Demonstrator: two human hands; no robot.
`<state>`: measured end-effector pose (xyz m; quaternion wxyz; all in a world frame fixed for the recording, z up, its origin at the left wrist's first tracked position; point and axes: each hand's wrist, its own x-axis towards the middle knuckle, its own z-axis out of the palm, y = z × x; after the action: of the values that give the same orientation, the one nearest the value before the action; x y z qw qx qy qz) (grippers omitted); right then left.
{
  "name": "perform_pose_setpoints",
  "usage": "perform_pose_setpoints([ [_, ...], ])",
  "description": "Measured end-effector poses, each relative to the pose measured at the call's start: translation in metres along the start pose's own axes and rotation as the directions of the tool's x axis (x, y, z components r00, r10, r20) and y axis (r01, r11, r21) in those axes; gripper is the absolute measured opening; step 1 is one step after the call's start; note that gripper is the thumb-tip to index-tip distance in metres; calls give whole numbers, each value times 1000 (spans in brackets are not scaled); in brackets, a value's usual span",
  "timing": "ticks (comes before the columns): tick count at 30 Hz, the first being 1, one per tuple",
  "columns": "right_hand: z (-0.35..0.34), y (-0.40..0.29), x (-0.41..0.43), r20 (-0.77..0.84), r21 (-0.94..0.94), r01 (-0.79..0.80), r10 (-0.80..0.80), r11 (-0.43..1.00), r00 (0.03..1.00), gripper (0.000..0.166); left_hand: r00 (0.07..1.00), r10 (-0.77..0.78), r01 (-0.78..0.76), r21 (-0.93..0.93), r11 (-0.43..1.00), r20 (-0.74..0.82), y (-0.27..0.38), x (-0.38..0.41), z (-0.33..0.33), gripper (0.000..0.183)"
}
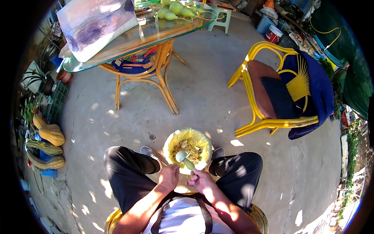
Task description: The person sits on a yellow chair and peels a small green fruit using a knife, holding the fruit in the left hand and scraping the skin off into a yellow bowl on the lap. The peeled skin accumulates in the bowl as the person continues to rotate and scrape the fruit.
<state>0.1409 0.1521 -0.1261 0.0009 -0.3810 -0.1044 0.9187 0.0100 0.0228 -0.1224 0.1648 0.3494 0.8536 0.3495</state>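
Note:
A small green bottle gourd (190,164) is held over a bin (207,141) lined with a yellow plastic bag, which stands between the feet. The gourd's rounded far end (181,156) looks paler than its neck. My right hand (200,180) grips the near end of the gourd between thumb and fingers. My left hand (169,176) is closed just left of the gourd, its fingertips pinched together at the bin's near edge; what it holds is too small to tell. Scraps and peelings (192,149) lie inside the bin.
Ahead stands a rattan table with a glass top (163,32), bearing several green gourds (176,8) and a printed bag (96,26). A yellow chair (252,90) with a blue cloth (318,87) is at the right. Several squashes (48,131) lie at the left near green crates (57,101).

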Motion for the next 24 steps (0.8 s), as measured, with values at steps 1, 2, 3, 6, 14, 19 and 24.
perform_pose_setpoints([
  [1, -3, 0, 1, 20, 4, 1, -1, 1000, 1000, 27, 997, -18, 15, 43, 999, 75, -4, 3, -5, 16],
  [2, -8, 1, 5, 39, 8, 2, -3, 1000, 999, 27, 998, 8, -9, 25, 1000, 70, -2, 2, -4, 16],
  [3, -6, 1, 5, 62, 13, 1, -1, 1000, 998, 27, 997, 31, -32, 11, 999, 64, 0, -1, -4, 16],
  [6, -2, -1, 3, -58, -57, 46, -49, 997, 997, 23, 971, 130, -125, -37, 991, 200, 13, -14, -4, 16],
  [14, 0, 8, 3, -114, -327, 165, -212, 930, 971, 22, 994, 14, -7, -65, 998, 108, 5, -8, -9, 15],
  [19, -2, 7, 4, -123, -241, 131, -164, 962, 979, 22, 988, 71, -57, -108, 992, 134, 18, -15, -8, 15],
  [24, 0, 9, 0, -78, -207, 120, -138, 971, 987, 23, 989, -48, 56, -55, 997, 141, 22, -8, -16, 14],
])
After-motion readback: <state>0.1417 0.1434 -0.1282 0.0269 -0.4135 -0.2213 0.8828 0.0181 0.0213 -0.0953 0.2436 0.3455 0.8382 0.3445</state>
